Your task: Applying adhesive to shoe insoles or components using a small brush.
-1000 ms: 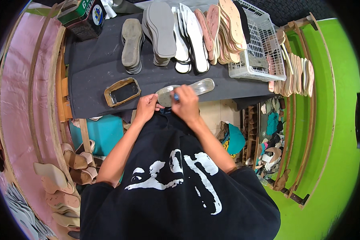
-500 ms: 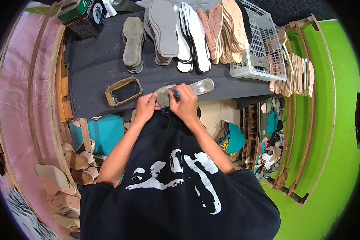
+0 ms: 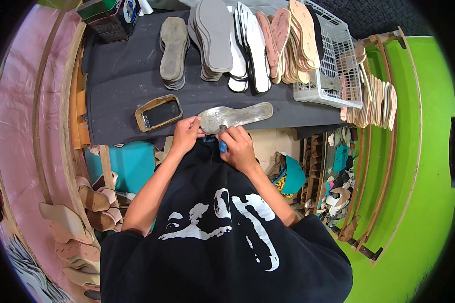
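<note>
Across the dark-topped bench (image 3: 111,76), insole stacks (image 3: 215,35) line the far side. At its near edge lies a grey shoe sole (image 3: 237,117), its left end pinched by the left hand (image 3: 188,134); the right hand (image 3: 239,148) grasps a blue-handled tool (image 3: 223,146) just beside the sole's near rim.

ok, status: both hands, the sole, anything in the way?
Left hand pinching sole at wide end. Right hand gripping blue-handled tool by its near edge. Sole near table's front edge. Tray to its left, apart, not blocking.
</note>
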Demonstrator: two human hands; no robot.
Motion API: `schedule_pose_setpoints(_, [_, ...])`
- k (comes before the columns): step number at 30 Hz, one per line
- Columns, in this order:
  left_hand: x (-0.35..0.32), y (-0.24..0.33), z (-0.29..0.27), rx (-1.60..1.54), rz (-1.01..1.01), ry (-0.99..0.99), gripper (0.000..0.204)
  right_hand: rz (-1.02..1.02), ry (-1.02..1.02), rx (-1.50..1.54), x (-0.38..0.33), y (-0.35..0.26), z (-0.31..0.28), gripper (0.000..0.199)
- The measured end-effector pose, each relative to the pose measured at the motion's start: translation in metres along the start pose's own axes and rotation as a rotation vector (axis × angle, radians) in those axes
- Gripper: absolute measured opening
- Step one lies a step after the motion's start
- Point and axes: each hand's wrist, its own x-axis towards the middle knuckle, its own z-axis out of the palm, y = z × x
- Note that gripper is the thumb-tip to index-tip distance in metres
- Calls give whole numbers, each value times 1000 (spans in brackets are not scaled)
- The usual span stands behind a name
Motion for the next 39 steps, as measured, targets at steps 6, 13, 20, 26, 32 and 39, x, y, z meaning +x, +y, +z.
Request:
schedule_pose_setpoints(6, [-4,6,-2,14,-16,-11,39,513,443,95,-13,64,-31,16])
schedule_pose_setpoints(13, [-25,21,-11,47,-84,-87,46,658,533,179,5,79,-72,11])
schedule_pose_setpoints(20, [-82,39,-37,128,26,47,40,493,214,934,73,-17,3,17])
schedule_pose_setpoints(26, [-92,55,-58,-191,-35,322,42,383,80,781,113,-42,53,19])
schedule_pose_setpoints(32, [-88,53,-59,-271,-61,335,46,299,-37,568,116,-34,54,26])
schedule_pose_setpoints(39, [-84,40,-42,-155,-101,128,40,372,80,661,75,0,11,48])
